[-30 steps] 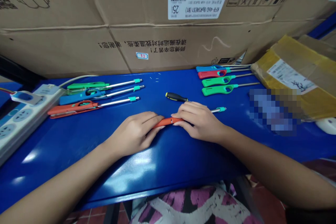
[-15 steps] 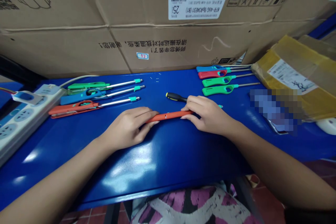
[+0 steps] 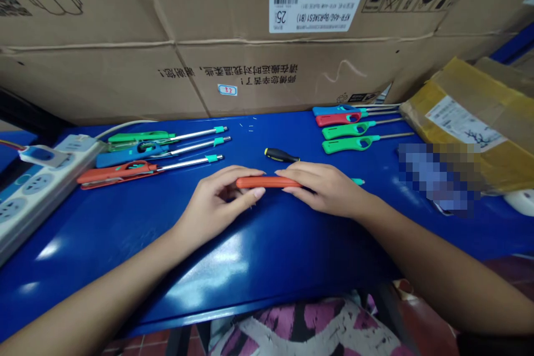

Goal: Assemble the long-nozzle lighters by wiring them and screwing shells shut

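An orange utility lighter (image 3: 271, 182) is held level between both hands above the blue table. My left hand (image 3: 223, 197) is closed on its left end, thumb below and fingers above. My right hand (image 3: 325, 186) pinches the other end and hides most of that part. A teal tip shows just past my right hand. Right behind the hands lies a screwdriver (image 3: 282, 154) with a black and yellow handle. On the left rest three long lighters: a green one (image 3: 139, 138), a blue one (image 3: 131, 154) and an orange one (image 3: 119, 173).
Several more lighters (image 3: 346, 144) lie at the back right, near a yellow-taped box (image 3: 471, 117). A blurred phone-like object (image 3: 438, 178) sits in front of that box. A white power strip (image 3: 45, 183) stands at the left. A large cardboard carton (image 3: 233, 55) walls off the back.
The orange lighter has turned, so its smooth edge now faces me. My left hand has shifted right, with the thumb along the lighter's end. More of the screwdriver handle shows.
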Available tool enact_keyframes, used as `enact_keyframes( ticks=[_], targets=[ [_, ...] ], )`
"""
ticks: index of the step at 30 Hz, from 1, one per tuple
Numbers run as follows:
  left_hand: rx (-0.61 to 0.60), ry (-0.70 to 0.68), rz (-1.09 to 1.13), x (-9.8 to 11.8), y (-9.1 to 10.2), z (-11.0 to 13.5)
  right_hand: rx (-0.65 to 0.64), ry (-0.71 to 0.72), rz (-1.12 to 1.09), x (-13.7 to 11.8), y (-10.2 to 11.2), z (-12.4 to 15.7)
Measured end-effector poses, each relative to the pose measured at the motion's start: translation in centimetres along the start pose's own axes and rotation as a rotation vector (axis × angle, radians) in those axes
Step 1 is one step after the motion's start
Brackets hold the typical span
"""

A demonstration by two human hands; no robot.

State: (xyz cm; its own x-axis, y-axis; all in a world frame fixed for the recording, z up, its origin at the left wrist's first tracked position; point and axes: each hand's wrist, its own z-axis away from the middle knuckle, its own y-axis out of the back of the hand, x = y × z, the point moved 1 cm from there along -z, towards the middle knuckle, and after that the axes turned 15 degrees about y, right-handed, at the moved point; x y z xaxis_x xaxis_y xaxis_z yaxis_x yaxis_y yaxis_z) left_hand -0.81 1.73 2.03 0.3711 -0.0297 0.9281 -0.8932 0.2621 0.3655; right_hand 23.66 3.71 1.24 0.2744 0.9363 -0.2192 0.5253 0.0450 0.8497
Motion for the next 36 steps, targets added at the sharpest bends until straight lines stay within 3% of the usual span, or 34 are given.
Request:
enact_keyframes(
  ticks=[3, 6, 12, 20, 25, 31, 36],
  targets=[
    [0.06, -0.374, -0.24, -0.1, 0.3, 0.2, 0.011, 0.023, -0.026, -0.1, 0.2, -0.1],
    [0.049, -0.499, -0.312, -0.2, 0.2, 0.4, 0.013, 0.067, -0.033, -0.5, -0.1, -0.1],
    [0.091, -0.448, -0.335, -0.2, -0.1, 0.7, -0.005, 0.004, -0.063, -1.2, -0.6, -0.3],
    [-0.035, -0.402, -0.394, -0.9, 2.3, -1.0, -0.166, -0.118, -0.149, 0.6, 1.0, 0.4],
    [-0.167, -0.378, -0.408, -1.0, 3.1, -1.5, -0.161, -0.152, -0.14, 0.8, 1.0, 0.3],
    [-0.121, -0.376, -0.433, -1.1, 3.3, -1.5, -0.097, -0.163, -0.164, 0.9, 1.4, 0.4],
    [-0.086, -0.413, -0.434, -1.4, 3.2, -1.7, -0.252, -0.204, -0.063, 1.3, 1.8, 0.6]
  ],
)
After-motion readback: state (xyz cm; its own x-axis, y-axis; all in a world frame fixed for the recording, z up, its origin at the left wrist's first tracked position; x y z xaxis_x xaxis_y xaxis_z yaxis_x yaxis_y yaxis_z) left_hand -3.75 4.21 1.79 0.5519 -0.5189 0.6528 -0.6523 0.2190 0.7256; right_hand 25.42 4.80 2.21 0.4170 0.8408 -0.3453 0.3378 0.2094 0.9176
